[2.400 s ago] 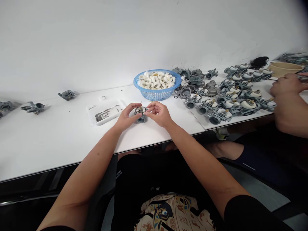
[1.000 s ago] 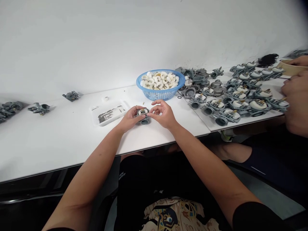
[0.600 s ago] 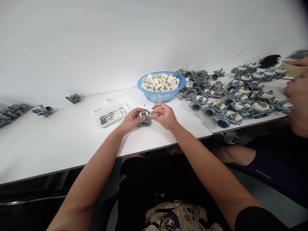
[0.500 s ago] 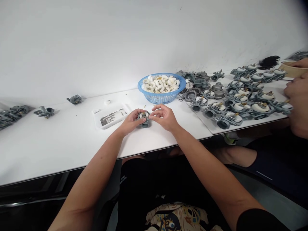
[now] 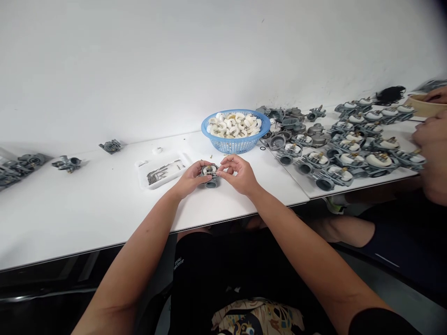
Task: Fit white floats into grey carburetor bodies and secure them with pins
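A grey metal carburetor [image 5: 211, 184] with a white float [image 5: 208, 170] in its top sits low over the white table in front of me. My left hand [image 5: 191, 179] is closed round its left side, the thumb lying across the float's near edge. At the right side of the same carburetor is my right hand [image 5: 238, 174], thumb and forefinger pinched together; whatever is between the fingertips is too small to make out. Left of my hands stands a shallow white tray [image 5: 144, 180] holding thin metal pins. A small brass piece [image 5: 211, 157] lies behind the carburetor.
Behind my hands a blue basket [image 5: 228, 146] is heaped with white floats. Many carburetors [image 5: 324, 184] crowd the right side, some with floats. Others [image 5: 66, 163] stand at the far left. A co-worker's hand [image 5: 433, 137] is at the right edge, near a tan bowl [image 5: 424, 106].
The view has shifted slightly. My right fingers have drawn closer together at the carburetor's right side. My left hand keeps its hold. The co-worker's hand by the bowl has moved a little.
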`<state>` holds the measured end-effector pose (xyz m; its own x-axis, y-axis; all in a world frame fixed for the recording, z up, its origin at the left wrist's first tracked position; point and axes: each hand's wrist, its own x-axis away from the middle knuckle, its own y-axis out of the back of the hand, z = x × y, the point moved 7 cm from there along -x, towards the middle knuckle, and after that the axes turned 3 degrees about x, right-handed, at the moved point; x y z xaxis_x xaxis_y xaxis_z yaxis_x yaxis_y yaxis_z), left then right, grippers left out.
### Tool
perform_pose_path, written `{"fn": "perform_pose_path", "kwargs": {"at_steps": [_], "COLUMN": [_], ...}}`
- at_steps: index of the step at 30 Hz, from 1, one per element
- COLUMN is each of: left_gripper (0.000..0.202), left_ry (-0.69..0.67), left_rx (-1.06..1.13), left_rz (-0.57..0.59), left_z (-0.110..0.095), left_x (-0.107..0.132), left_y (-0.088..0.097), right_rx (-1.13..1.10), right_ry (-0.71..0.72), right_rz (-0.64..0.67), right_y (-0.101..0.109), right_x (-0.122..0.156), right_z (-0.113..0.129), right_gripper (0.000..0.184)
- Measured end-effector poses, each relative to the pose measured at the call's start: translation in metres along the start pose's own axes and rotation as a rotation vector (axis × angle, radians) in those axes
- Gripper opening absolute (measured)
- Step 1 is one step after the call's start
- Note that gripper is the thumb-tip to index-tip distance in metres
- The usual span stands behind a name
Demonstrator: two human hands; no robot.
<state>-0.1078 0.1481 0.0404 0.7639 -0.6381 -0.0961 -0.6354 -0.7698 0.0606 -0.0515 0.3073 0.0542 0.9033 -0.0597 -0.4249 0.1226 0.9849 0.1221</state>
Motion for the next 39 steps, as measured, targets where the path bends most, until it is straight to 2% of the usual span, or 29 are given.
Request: {"fn": "perform_pose_path", "kwargs": {"at_steps": [13,19,25,31,39], "left_gripper": [0.041,0.042,0.047,0.040,0.042], "left_ry": [-0.009,-0.082,-0.081,-0.135,-0.031], "left_rx": [0.009,-0.173,-0.285,-0.254,-0.096], "left_rz": [-0.006,-0.087,-0.059,0.003,-0.010], "left_z": [-0.0007,-0.0004,-0.0015,-0.0066,0.0032], "left_x": [0.0003,-0.0004,0.0004,0.0026,0.0002], "left_y": [0.0005,0.0074,0.0068,0.0024,0.0020], "right_rx": [0.015,0.012,0.044,0.092,0.097], "right_ry": [0.013,0.002,0.013,0.046,0.062], "right_rz": [-0.007,-0.011,-0.012,-0.015,-0.029], "right_y": [-0.0001,-0.0002,0.0011,0.0023,0.0038], "right_x": [-0.0002,-0.0012,-0.0003,0.0000,-0.0006], "right_z": [-0.0004,-0.0022,0.0020,0.0048,0.0042], "right_gripper": [0.031,0.030,0.029,0.025,0.022]}}
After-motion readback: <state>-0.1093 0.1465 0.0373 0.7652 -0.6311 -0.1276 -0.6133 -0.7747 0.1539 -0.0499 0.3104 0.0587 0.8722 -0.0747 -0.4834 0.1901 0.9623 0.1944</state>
